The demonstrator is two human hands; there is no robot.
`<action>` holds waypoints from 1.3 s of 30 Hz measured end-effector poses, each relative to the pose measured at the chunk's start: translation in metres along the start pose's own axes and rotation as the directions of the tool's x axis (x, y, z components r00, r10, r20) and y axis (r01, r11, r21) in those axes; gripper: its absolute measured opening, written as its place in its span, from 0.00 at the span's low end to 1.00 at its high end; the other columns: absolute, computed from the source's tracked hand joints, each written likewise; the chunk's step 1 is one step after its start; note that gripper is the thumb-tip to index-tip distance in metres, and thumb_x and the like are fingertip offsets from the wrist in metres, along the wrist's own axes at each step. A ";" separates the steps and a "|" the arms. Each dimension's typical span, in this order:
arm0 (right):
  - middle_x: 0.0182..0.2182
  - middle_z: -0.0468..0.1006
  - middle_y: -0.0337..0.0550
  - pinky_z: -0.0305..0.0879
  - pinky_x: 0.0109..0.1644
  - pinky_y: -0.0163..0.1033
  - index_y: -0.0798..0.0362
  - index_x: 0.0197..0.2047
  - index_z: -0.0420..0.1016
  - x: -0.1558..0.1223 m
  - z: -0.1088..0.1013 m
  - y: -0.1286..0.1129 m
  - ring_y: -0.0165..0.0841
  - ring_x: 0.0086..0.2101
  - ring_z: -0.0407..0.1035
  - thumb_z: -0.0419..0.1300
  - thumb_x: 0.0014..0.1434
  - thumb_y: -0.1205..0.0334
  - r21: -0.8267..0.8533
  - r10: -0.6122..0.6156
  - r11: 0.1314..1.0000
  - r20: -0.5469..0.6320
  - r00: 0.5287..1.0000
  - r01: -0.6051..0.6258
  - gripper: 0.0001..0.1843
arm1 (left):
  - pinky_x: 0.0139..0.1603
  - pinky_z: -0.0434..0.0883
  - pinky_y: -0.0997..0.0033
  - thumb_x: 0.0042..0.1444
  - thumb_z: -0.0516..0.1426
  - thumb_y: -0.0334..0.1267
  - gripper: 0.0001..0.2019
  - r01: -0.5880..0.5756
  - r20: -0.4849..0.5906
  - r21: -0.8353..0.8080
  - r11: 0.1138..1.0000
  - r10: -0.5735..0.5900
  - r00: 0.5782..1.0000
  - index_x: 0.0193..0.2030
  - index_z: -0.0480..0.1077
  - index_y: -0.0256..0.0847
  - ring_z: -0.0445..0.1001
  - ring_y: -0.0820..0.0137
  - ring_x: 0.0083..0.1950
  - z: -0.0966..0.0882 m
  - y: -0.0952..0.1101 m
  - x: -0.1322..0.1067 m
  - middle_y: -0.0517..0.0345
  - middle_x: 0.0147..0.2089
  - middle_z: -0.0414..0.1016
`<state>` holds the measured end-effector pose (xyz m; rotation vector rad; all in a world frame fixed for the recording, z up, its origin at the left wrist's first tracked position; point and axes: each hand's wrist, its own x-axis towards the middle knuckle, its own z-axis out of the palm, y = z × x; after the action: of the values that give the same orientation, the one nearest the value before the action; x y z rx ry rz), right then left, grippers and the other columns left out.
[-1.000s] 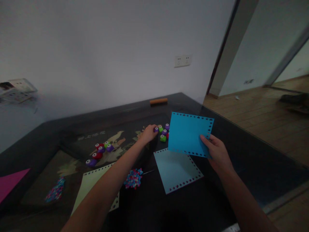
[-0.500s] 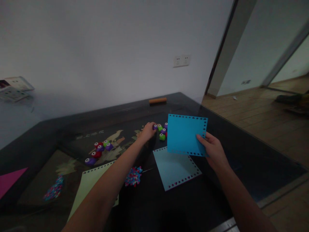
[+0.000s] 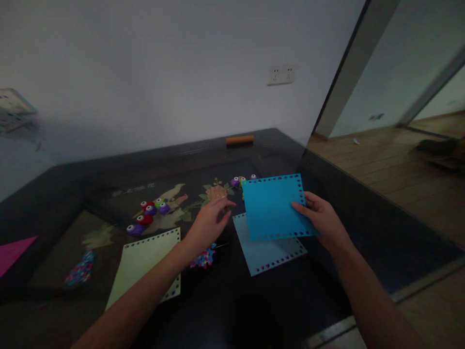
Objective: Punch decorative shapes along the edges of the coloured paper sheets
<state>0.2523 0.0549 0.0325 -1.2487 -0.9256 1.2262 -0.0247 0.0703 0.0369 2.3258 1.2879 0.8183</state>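
Observation:
My right hand (image 3: 321,218) grips a bright blue sheet of paper (image 3: 274,208) by its right edge, thumb in front. Small cut-out holes run along several of the sheet's edges. It is held up over a pale blue sheet (image 3: 265,257) lying on the table, also with punched edges. My left hand (image 3: 212,220) hovers left of the blue sheet, fingers apart and nothing visible in them. Beyond it stand small craft punches with eye-like tops, among them a purple punch (image 3: 235,182); the blue sheet hides part of this group. Under the left wrist lies a pile of colourful paper bits (image 3: 204,258).
A pale yellow punched sheet (image 3: 145,259) lies left, partly under my left forearm. Behind it sits a second group of punches (image 3: 144,219). Farther left are another pile of bits (image 3: 82,269) and a pink sheet (image 3: 16,253). An orange-brown roll (image 3: 240,140) rests near the wall.
My left hand has drawn back from the purple punch toward me, its fingers now apart. The blue sheet has moved a little left and tilted, now covering more of the punches behind it.

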 end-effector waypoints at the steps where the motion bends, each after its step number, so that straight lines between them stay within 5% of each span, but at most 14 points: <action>1: 0.32 0.82 0.41 0.71 0.29 0.38 0.51 0.38 0.76 0.000 0.000 0.000 0.34 0.26 0.74 0.71 0.40 0.57 -0.019 0.004 1.000 0.012 1.000 -0.004 0.20 | 0.50 0.69 0.62 0.59 0.51 0.29 0.11 -0.006 0.024 -0.016 1.000 0.007 1.000 0.45 0.69 0.43 0.72 0.66 0.47 0.001 0.007 -0.011 0.55 0.44 0.73; 6: 0.33 0.82 0.43 0.73 0.31 0.41 0.51 0.39 0.76 0.002 -0.013 -0.004 0.37 0.28 0.75 0.72 0.39 0.58 -0.095 0.085 0.993 0.096 0.992 -0.076 0.21 | 0.49 0.71 0.60 0.60 0.50 0.30 0.11 -0.029 0.149 0.060 0.998 0.019 0.989 0.45 0.70 0.42 0.71 0.64 0.47 0.013 0.025 -0.043 0.52 0.46 0.73; 11: 0.31 0.82 0.42 0.74 0.30 0.43 0.50 0.40 0.76 0.005 -0.037 -0.012 0.37 0.25 0.75 0.73 0.34 0.61 -0.060 0.031 0.997 -0.100 0.994 -0.037 0.25 | 0.51 0.71 0.60 0.59 0.51 0.29 0.11 -0.055 0.201 0.181 0.982 0.018 0.979 0.47 0.69 0.42 0.70 0.61 0.49 0.020 0.024 -0.047 0.52 0.48 0.73; 13: 0.31 0.82 0.42 0.74 0.30 0.43 0.50 0.40 0.76 0.006 -0.039 -0.011 0.37 0.25 0.75 0.73 0.35 0.61 -0.073 0.047 0.996 -0.083 0.995 -0.053 0.25 | 0.51 0.71 0.59 0.60 0.51 0.30 0.11 -0.051 0.211 0.212 0.976 0.005 0.977 0.47 0.69 0.41 0.70 0.61 0.50 0.022 0.024 -0.048 0.51 0.49 0.72; 19: 0.32 0.82 0.41 0.74 0.32 0.43 0.50 0.39 0.74 0.006 -0.023 0.000 0.37 0.27 0.76 0.72 0.37 0.63 -0.190 0.199 0.966 0.122 0.972 -0.174 0.22 | 0.50 0.71 0.58 0.61 0.50 0.31 0.10 -0.064 0.256 0.262 0.963 -0.006 0.967 0.46 0.68 0.41 0.70 0.60 0.50 0.024 0.023 -0.050 0.50 0.49 0.72; 39: 0.37 0.76 0.42 0.70 0.39 0.43 0.49 0.39 0.67 0.004 -0.002 0.011 0.36 0.36 0.72 0.67 0.41 0.62 -0.457 0.247 0.883 0.252 0.936 -0.109 0.21 | 0.55 0.71 0.55 0.58 0.54 0.31 0.17 -0.099 0.213 0.389 0.916 0.015 0.977 0.55 0.61 0.34 0.67 0.55 0.59 0.036 0.027 -0.057 0.40 0.59 0.64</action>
<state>0.2533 0.0576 0.0208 -1.5526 -1.3953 1.4349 -0.0079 0.0063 0.0065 2.6874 1.4026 0.3342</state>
